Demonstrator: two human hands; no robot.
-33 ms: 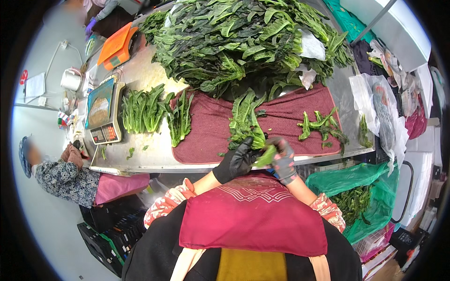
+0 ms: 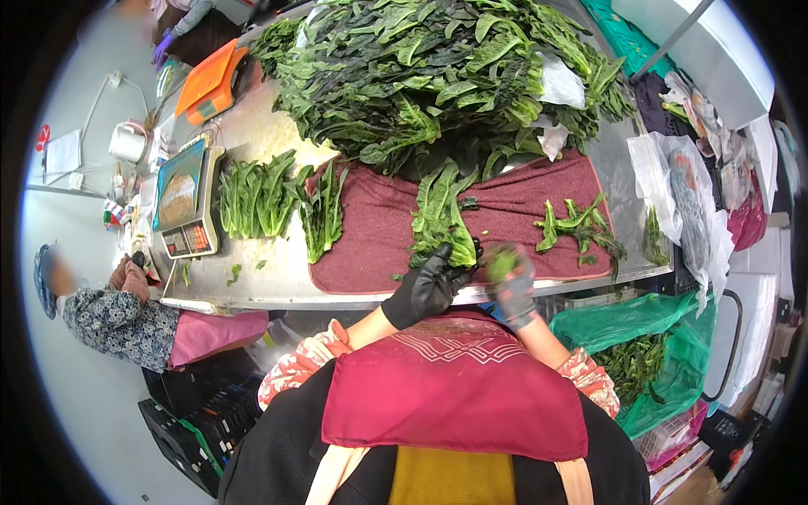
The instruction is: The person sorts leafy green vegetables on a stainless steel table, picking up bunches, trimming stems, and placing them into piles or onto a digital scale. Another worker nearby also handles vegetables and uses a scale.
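Note:
My left hand [image 2: 427, 284], in a black glove, grips the pale stem end of a leafy green lettuce head [image 2: 439, 212]. Its leaves lie pointing away from me across a dark red towel [image 2: 374, 227]. Just to the right, my right hand [image 2: 515, 295] in a grey glove is smeared by motion. It holds a loose green leaf [image 2: 502, 265], also blurred, apart from the head. Several torn leaves [image 2: 576, 225] lie on the towel's right side. A small bunch of greens [image 2: 322, 217] rests at its left edge, beside more lettuce heads [image 2: 257, 198] on the metal table.
A large heap of greens [image 2: 421, 76] covers the far table. At left stand a weighing scale [image 2: 187, 202] and an orange scale [image 2: 210, 82]. Below the table's right edge, a green bag [image 2: 686, 345] holds leaves. One person [image 2: 126, 316] is at left, another [image 2: 198, 29] at far left.
My right hand has moved slightly right, pulling the loose leaf away from the lettuce's stem end. My left hand keeps its hold, turned a little.

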